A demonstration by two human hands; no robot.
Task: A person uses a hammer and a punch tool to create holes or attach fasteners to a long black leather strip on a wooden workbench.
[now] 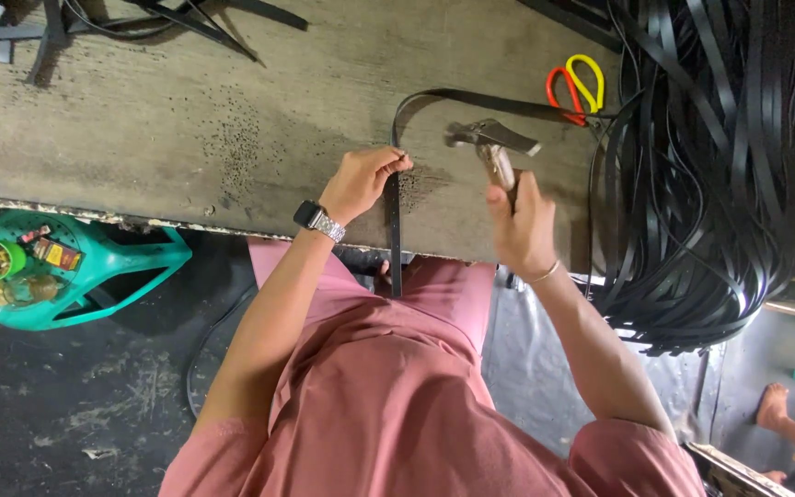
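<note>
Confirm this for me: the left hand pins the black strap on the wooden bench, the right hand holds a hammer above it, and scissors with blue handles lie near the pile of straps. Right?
Not quite. The scissors have red and yellow handles, not blue, as the head view shows. The rest holds: the left hand pins the black strap on the wooden bench, the right hand holds a hammer above it, and the scissors lie near the pile of straps.

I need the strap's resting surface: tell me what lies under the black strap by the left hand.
The black strap lies flat on the worn wooden workbench, pinned by the left hand. Its lower end hangs over the edge. The wood under it is covered.
</note>
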